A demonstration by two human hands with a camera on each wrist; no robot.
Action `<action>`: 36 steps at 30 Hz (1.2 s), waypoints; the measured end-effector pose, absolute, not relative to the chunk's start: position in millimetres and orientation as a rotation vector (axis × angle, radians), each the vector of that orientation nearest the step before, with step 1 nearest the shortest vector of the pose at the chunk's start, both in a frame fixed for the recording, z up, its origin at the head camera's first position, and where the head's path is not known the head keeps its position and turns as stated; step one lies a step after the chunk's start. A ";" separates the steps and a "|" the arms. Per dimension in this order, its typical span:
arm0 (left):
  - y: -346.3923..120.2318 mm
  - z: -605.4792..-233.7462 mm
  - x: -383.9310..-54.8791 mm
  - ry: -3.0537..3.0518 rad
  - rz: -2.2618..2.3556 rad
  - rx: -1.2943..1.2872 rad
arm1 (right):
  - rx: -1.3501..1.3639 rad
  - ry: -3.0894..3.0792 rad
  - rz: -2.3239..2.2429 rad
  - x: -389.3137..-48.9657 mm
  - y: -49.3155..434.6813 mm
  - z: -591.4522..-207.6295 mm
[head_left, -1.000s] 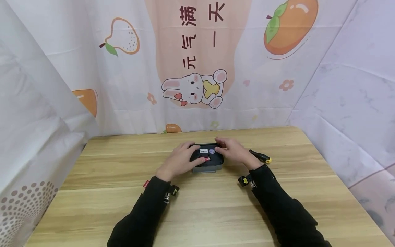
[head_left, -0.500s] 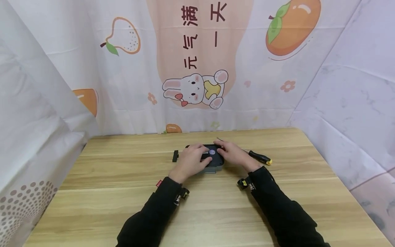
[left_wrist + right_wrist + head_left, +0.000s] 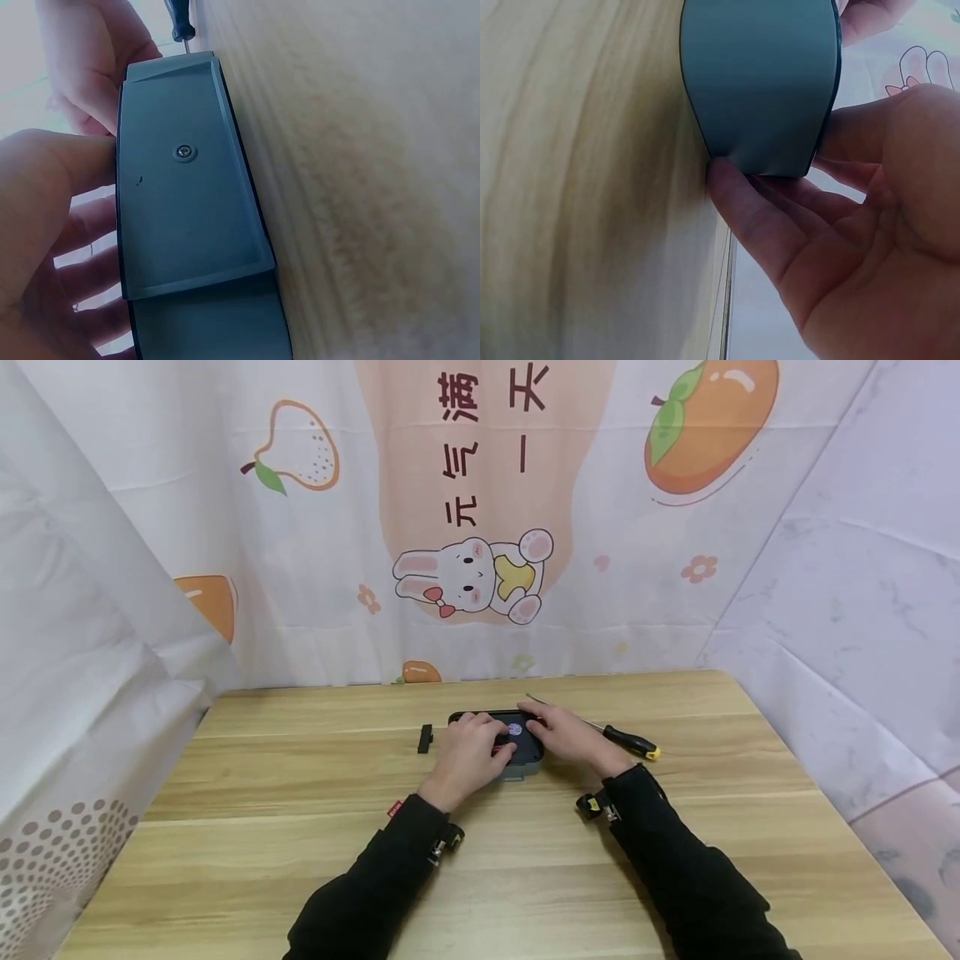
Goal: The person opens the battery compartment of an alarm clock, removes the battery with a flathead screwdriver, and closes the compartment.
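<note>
A grey device (image 3: 531,747) with a black back lies on the table, a round purple sticker (image 3: 515,728) on its upward face. My left hand (image 3: 467,752) lies over its left and middle part, thumb and forefinger apart at the dark recess; a bit of red shows there, mostly hidden by the fingers. In the left wrist view, the grey side (image 3: 176,202) has a screw (image 3: 184,152) in it. My right hand (image 3: 570,739) holds the device's right end. The right wrist view shows its thumb on the back's edge and its fingers (image 3: 754,214) round the end.
A small black bar-shaped piece (image 3: 425,739) lies left of the device. Beside the right hand is a screwdriver (image 3: 632,742) with a black and yellow handle, its shaft passing behind the hand. A printed curtain (image 3: 322,568) hangs at the table's (image 3: 300,793) far edge.
My left hand has moved right over the device, covering the white label and most of the red battery seen before. The black piece at left has come into view. The right hand keeps its hold.
</note>
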State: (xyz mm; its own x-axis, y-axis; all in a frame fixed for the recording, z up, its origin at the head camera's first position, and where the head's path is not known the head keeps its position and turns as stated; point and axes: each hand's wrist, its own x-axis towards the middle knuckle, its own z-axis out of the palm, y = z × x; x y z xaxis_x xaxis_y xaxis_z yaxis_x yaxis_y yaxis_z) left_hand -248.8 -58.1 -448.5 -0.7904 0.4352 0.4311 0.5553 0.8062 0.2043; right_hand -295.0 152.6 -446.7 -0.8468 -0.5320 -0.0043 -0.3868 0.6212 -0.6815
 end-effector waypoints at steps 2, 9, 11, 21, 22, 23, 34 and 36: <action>-58.1 -447.6 -248.6 -2.626 -0.456 -0.744 | -0.755 2.640 -1.034 -295.8 151.7 -446.2; -56.2 -444.4 -249.2 -2.615 -0.433 -0.731 | -0.775 2.647 -1.012 -297.9 152.7 -444.4; -55.2 -444.2 -249.6 -2.612 -0.436 -0.727 | -0.785 2.650 -1.011 -298.0 153.6 -443.7; -48.7 -446.6 -250.5 -2.646 -0.360 -0.676 | -0.796 2.636 -1.033 -296.3 153.6 -448.0; -48.1 -446.3 -250.8 -2.643 -0.351 -0.674 | -0.801 2.637 -1.031 -296.4 153.7 -448.2; -47.6 -445.8 -250.9 -2.641 -0.347 -0.670 | -0.806 2.637 -1.032 -296.5 153.7 -448.4; -50.9 -447.0 -252.8 -2.578 -0.465 -0.727 | -0.831 2.637 -1.025 -296.9 154.8 -448.2; -52.8 -446.4 -252.3 -2.576 -0.494 -0.760 | -0.820 2.627 -1.030 -296.2 155.0 -447.0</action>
